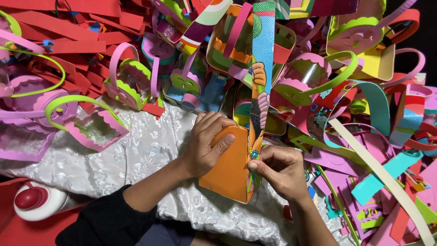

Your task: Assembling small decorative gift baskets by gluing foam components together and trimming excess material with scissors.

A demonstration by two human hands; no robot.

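Note:
My left hand (pixel 207 143) grips an orange foam box (pixel 230 168) from its left side, with the thumb pressed flat on the orange face. My right hand (pixel 280 168) pinches the lower end of a long printed strip (pixel 262 54) against the box's right edge. The strip carries bright cartoon pictures and runs straight up from the box to the top of the view. Both hands work over a white embroidered cloth (pixel 145 150). Dark sleeves cover my forearms.
Heaps of foam baskets with scalloped trim and loop handles (pixel 127 82) fill the back. Loose foam strips in pink, teal and cream (pixel 378 168) lie at the right. Red foam sheets (pixel 68 27) sit at the back left. A white glue bottle with a red cap (pixel 38 200) lies at the lower left.

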